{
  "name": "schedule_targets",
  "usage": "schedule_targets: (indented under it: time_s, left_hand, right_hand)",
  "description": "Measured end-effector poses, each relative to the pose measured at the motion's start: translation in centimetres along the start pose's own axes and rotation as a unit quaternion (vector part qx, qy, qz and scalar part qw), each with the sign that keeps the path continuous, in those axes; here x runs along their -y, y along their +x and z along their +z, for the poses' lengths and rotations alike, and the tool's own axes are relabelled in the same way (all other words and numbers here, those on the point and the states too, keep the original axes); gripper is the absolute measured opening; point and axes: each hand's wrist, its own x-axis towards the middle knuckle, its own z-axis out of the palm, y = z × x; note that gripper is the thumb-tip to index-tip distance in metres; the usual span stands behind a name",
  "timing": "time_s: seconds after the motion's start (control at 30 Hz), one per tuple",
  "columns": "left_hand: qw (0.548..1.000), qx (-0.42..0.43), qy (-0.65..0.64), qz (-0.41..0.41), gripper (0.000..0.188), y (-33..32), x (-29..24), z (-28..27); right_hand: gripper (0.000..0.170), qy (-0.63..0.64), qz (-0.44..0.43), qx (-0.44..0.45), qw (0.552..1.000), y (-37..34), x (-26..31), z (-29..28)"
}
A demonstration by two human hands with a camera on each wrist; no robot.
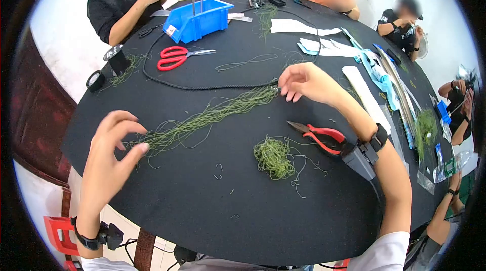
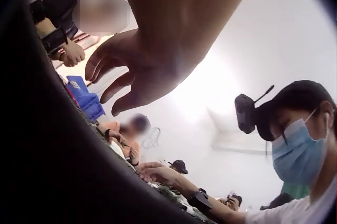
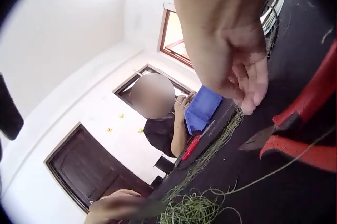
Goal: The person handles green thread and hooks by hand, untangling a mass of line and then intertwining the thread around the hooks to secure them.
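A long bundle of thin green threads [image 1: 212, 114] lies slantwise across the black table. Over its left end hovers my left hand [image 1: 109, 152], thumb and fingers curved and apart, with the threads showing in the gap. My right hand [image 1: 309, 84] is at the bundle's other end, fingers loosely bent and fingertips right beside it. In the right wrist view, that hand's fingers [image 3: 255, 84] hang down at the end of the threads. Nearer me lie a tangled green thread heap [image 1: 275, 158] and red-handled pliers [image 1: 324, 137] with their jaws toward the bundle.
Red scissors [image 1: 174, 58], a black cord [image 1: 202, 88] and a blue bin [image 1: 200, 20] are farther back. Black spools [image 1: 117, 61] stand at left. White strips [image 1: 367, 94] and packaging lie at right, beside my forearm. Small hooks [image 1: 218, 171] lie in front. Other people sit around the table.
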Motion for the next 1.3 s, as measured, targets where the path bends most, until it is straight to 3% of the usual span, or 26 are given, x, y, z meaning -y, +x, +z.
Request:
schedule_targets:
  time_s: [0.1, 0.2, 0.27, 0.4, 0.5, 0.67, 0.77, 0.87, 0.97, 1.0, 1.1, 1.13, 1.3]
  left_hand:
    - [0.983, 0.114, -0.143, 0.015, 0.014, 0.5, -3.2, 0.3]
    - [0.956, 0.209, -0.198, 0.060, 0.012, 2.0, -5.7, 1.8]
    - [0.951, 0.217, -0.196, 0.098, 0.013, 3.0, -6.7, 3.6]
    - [0.942, 0.178, -0.160, 0.234, 0.025, 4.3, -7.4, 7.2]
    - [0.936, 0.200, -0.144, 0.250, 0.028, 4.9, -7.8, 8.2]
    - [0.923, 0.153, -0.134, 0.326, 0.021, 5.6, -7.3, 9.9]
    - [0.926, 0.128, -0.212, 0.284, 0.015, 6.0, -7.2, 9.7]
    - [0.911, 0.230, -0.305, 0.154, 0.012, 6.5, -7.3, 8.4]
    - [0.861, 0.293, -0.415, 0.018, 0.010, 6.2, -7.3, 8.5]
    - [0.840, 0.307, -0.447, -0.030, 0.010, 6.0, -7.4, 8.6]
    - [0.787, 0.326, -0.519, -0.068, 0.010, 5.3, -7.7, 9.0]
    - [0.770, 0.332, -0.538, -0.082, 0.011, 5.1, -7.8, 9.1]
    - [0.776, 0.271, -0.562, -0.099, 0.009, 4.8, -7.7, 9.1]
  right_hand:
    - [0.010, -0.115, -0.058, -0.080, 0.988, -2.2, 2.0, 0.1]
    - [0.004, -0.271, -0.217, -0.111, 0.931, -4.2, 3.1, 0.6]
    - [0.003, -0.242, -0.280, -0.082, 0.925, -5.4, 3.9, 1.5]
    - [0.023, -0.230, -0.240, 0.032, 0.943, -8.4, 5.5, 3.4]
    - [0.033, -0.254, -0.246, 0.041, 0.935, -9.9, 5.5, 4.7]
    - [0.021, -0.268, -0.264, 0.000, 0.927, -10.8, 4.4, 5.8]
    - [0.017, -0.245, -0.227, 0.000, 0.943, -11.2, 4.5, 4.4]
    - [0.013, -0.180, -0.174, -0.008, 0.968, -11.4, 4.6, 3.2]
    - [0.016, -0.084, -0.112, -0.060, 0.988, -11.5, 5.3, 3.3]
    - [0.019, -0.080, -0.136, -0.061, 0.986, -11.5, 5.3, 3.7]
    - [0.026, -0.093, -0.187, -0.048, 0.977, -11.5, 5.2, 4.9]
    - [0.019, -0.097, -0.208, -0.051, 0.972, -11.6, 5.2, 5.5]
    - [0.008, -0.061, -0.125, -0.090, 0.986, -12.7, 5.8, 6.2]
